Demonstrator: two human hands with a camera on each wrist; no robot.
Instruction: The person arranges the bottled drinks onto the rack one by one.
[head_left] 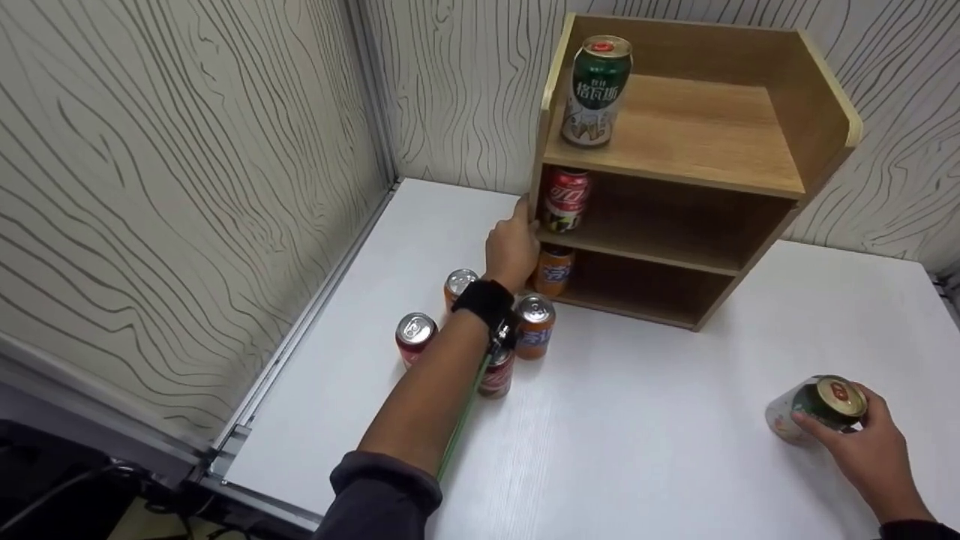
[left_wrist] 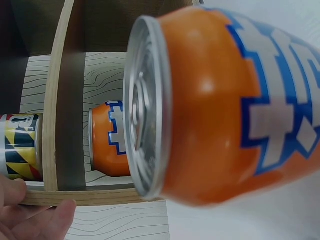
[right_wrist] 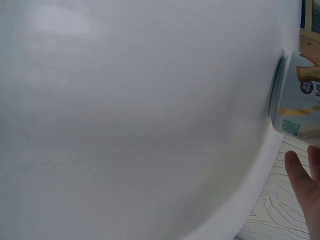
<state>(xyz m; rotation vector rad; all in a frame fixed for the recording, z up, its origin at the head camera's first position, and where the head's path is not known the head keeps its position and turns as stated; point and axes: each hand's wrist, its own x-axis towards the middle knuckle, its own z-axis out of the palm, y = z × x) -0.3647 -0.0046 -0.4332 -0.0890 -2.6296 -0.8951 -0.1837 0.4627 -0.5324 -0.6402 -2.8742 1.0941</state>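
My left hand grips the left side panel of a small wooden shelf, its fingertips at the panel's edge in the left wrist view. Beside it, a red can stands on the middle level and an orange can on the bottom one. At the right, my right hand holds a green and white can near its top, thumb and fingers on opposite sides. Whether this can touches the table is hard to tell. A similar green and white can stands upright on the shelf's top level, at the left.
Around my left forearm stand an orange can, another orange can, a red can and another red can, some partly hidden. They are on the white table. Patterned walls rise at the left and back.
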